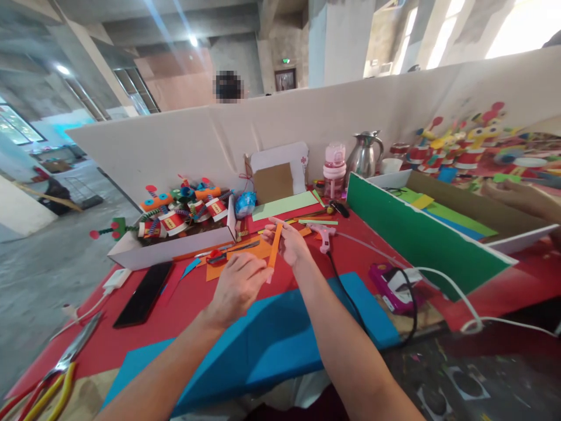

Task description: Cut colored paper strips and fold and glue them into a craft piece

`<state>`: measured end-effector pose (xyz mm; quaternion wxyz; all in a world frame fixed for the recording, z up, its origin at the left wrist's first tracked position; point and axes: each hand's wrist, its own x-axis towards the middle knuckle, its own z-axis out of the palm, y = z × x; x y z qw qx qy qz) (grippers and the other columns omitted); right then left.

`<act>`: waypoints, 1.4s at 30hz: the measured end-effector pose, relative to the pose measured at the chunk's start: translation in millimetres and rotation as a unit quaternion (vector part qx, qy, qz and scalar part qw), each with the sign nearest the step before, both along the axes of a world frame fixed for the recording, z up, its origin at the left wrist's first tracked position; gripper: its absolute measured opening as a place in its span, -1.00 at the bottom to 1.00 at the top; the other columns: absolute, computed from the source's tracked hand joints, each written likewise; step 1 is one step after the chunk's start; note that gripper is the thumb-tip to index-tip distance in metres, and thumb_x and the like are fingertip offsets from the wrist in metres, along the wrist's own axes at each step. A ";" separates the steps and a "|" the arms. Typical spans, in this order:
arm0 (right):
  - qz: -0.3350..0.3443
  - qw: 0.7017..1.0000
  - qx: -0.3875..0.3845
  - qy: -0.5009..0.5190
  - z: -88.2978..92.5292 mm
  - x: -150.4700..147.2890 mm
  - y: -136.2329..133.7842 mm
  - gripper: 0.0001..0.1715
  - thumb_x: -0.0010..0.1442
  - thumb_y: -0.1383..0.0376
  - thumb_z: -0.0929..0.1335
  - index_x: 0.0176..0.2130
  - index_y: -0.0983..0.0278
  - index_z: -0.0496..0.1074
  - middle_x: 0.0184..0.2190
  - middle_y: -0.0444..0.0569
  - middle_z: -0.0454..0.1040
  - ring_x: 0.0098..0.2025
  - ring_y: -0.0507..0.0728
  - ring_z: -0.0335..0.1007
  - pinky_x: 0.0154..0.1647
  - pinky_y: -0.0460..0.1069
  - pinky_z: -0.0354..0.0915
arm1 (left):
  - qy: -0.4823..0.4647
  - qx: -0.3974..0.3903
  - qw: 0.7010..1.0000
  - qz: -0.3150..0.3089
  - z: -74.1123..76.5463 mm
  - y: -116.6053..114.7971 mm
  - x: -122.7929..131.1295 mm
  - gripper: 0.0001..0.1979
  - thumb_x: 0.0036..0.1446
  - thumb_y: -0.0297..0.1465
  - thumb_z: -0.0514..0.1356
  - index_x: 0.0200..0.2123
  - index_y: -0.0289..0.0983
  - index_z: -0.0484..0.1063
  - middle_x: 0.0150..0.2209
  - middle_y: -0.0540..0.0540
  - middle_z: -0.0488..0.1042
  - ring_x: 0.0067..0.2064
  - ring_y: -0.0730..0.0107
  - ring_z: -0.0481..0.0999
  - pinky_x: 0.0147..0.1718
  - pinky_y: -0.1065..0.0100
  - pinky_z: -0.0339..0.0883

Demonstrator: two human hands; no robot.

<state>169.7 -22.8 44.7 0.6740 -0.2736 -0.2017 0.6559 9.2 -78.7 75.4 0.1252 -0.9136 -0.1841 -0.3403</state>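
Note:
A narrow orange paper strip (276, 245) stands almost upright between both of my hands above the red table (184, 298). My right hand (290, 241) pinches its upper part with fingers closed around it. My left hand (237, 287) grips its lower end, fingers curled. Under the hands lie orange paper pieces (245, 252) and scissors with a red handle (219, 256). A pink glue gun (323, 234) rests just right of my right hand, its black cord trailing toward me.
A white box of paper-cup figures (175, 225) sits left, a black phone (144, 293) beside it. Blue paper sheets (272, 339) lie near me. Pliers and scissors (56, 374) are at the front left. A green-sided box (421, 240) stands right, where another person's hand (521, 196) works.

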 end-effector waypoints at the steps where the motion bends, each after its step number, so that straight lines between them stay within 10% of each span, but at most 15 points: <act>1: -0.002 1.000 -0.003 0.002 -0.1 0.1 -0.1 -0.75 0.13 0.50 0.24 -0.21 0.28 0.37 -0.41 -0.10 0.49 -0.44 0.02 0.48 -0.19 0.04 0.48 | 0.006 0.004 1.000 0.005 -5.5 -1.6 0.9 -0.80 0.17 -0.54 0.10 -0.25 -0.22 0.51 -0.33 -0.13 0.54 -0.24 0.25 0.40 -0.28 0.21 0.22; 21: 0.041 0.995 -0.030 0.091 -3.3 10.5 0.9 -0.52 -0.03 0.62 0.18 -0.16 0.30 0.40 -0.61 -0.21 0.31 -0.67 -0.09 0.10 -0.65 -0.21 0.16 | 0.092 0.058 0.994 -0.006 -33.8 11.0 -11.0 -0.76 0.22 -0.53 0.01 -0.17 -0.32 0.47 -0.34 -0.15 0.48 -0.24 0.27 0.37 -0.26 0.23 0.23; 28: 0.040 0.998 -0.019 0.041 0.5 5.3 -2.5 -0.53 -0.04 0.62 0.14 -0.20 0.32 0.39 -0.62 -0.23 0.21 -0.66 -0.09 -0.03 -0.66 -0.21 -0.01 | 0.006 -0.223 0.975 -0.018 -32.9 13.6 -11.1 -0.81 0.18 -0.43 0.10 -0.21 -0.22 0.50 -0.23 -0.14 0.51 -0.18 0.28 0.41 -0.19 0.25 0.27; 33: 0.132 0.989 0.012 0.066 1.3 4.1 -5.1 -0.56 0.03 0.60 0.15 -0.16 0.35 0.40 -0.59 -0.21 0.19 -0.63 -0.08 -0.05 -0.65 -0.22 -0.01 | -0.194 -0.561 0.801 0.077 -33.0 40.1 -8.4 -0.77 0.06 -0.22 0.21 -0.39 -0.27 0.52 -0.40 -0.09 0.51 -0.39 0.36 0.42 -0.40 0.35 0.28; 38: 0.191 0.974 0.048 0.111 -1.2 1.1 -6.1 -0.46 0.06 0.61 0.14 -0.02 0.33 0.37 -0.57 -0.20 0.16 -0.62 -0.07 -0.10 -0.66 -0.24 0.00 | -0.164 -0.826 0.533 -0.079 -45.8 53.7 -0.3 -0.65 -0.08 -0.15 0.33 -0.54 -0.33 0.40 -0.65 0.04 0.29 -0.61 0.54 0.25 -0.62 0.46 0.11; 42: 0.199 0.968 0.066 0.141 -2.4 -2.2 -7.5 -0.39 0.10 0.59 0.13 0.09 0.26 0.30 -0.56 -0.20 0.14 -0.61 -0.06 -0.13 -0.68 -0.26 0.00 | -0.148 -0.875 0.413 -0.204 -55.4 47.6 6.8 -0.70 -0.02 -0.22 0.33 -0.40 -0.37 0.46 -0.67 0.06 0.24 -0.65 0.61 0.17 -0.67 0.51 0.03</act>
